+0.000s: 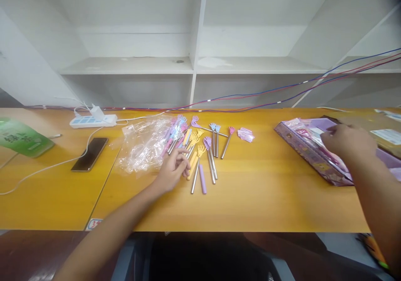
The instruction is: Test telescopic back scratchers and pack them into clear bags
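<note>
Several small back scratchers with hand-shaped heads lie in a loose group in the middle of the table, among them a yellow back scratcher (197,168), a purple back scratcher (211,158) and a pink one (227,143). Some have bare metal rods; coloured handles such as a purple handle (202,179) lie beside them. My left hand (173,169) rests at the left of the group, fingers loosely bent, close to a yellow handle (192,166). Over a purple patterned box (313,160) at the right is my right hand (351,141), its fingertips hidden behind the hand. Pink packaged items (302,132) show in the box.
A crumpled clear plastic bag (142,145) partly covers more scratchers. Pink slips (246,135) lie right of the group. Farther left are a phone (90,154), a white power strip (94,121) and a green package (23,137). Cables (238,95) run along the back; cardboard (360,124) lies behind the box.
</note>
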